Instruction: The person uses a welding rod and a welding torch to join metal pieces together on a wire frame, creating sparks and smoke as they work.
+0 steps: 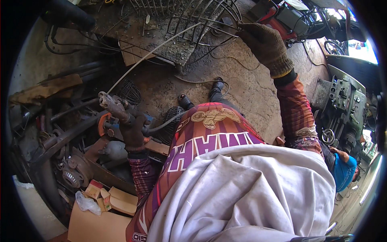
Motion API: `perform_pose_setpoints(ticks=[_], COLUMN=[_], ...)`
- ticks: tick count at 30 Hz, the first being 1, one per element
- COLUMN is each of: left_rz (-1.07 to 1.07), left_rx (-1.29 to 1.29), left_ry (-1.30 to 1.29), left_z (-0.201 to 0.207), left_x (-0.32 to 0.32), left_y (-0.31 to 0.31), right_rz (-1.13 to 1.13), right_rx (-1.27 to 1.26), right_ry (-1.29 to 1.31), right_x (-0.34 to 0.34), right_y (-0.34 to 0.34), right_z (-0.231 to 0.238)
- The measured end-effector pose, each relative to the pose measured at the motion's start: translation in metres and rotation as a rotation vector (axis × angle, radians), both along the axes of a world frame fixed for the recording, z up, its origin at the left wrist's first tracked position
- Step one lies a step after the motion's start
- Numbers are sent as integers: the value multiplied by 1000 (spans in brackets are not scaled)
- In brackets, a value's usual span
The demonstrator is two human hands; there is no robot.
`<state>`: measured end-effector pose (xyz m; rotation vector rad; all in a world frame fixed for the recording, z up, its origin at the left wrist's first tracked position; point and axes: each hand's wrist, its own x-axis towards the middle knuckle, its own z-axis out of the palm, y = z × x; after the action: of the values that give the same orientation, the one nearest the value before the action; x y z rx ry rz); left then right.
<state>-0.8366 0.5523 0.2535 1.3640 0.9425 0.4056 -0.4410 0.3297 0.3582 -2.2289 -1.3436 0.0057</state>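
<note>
My left hand [134, 132], in a dark knit glove, is closed round a worn welding electrode holder [115, 105]. From its jaws a long, thin, pale electrode [151, 51] slants up to the right, its far end by the metal rods over the bench. A grey cable [167, 122] runs from below that hand toward my body. My right hand [262, 42], in a brown knit glove, is closed on the end of a thin metal rod [221, 30]. This rod reaches left to a rack of several curved metal rods [197, 18] on the bench; its exact grip is partly hidden by the glove.
The grimy metal bench [171, 50] has a corner pointing toward me. Pipes and scrap [60, 109] crowd the left, above an open cardboard box [121, 200]. Cables cross the floor [246, 86]. At the right stand a grey-green machine [342, 101] and a person in blue [344, 171].
</note>
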Motion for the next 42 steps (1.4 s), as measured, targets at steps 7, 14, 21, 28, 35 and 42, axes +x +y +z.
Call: perform_pose_setpoints(ticks=[7,14,21,28,35,42], left_rz=[9,-90,-66,-17,-2,13], left_rx=[-15,84,131,25,25,-6], left_ry=[9,31,2,27,64,92], left_z=[-4,-11,-5,0,12,24], left_x=[-1,-5,1,1,2,-5], left_y=[2,9,4,5,10,28], right_rz=[22,18,84,62,20,28], right_rx=[4,-6,12,-7,-22,-26], right_ry=[-12,-24,-100,-114,-48,-50], right_x=[1,2,3,3,2,3], right_y=[-1,-1,-1,-2,-2,-3], right_z=[0,-2,-2,-2,-2,-3])
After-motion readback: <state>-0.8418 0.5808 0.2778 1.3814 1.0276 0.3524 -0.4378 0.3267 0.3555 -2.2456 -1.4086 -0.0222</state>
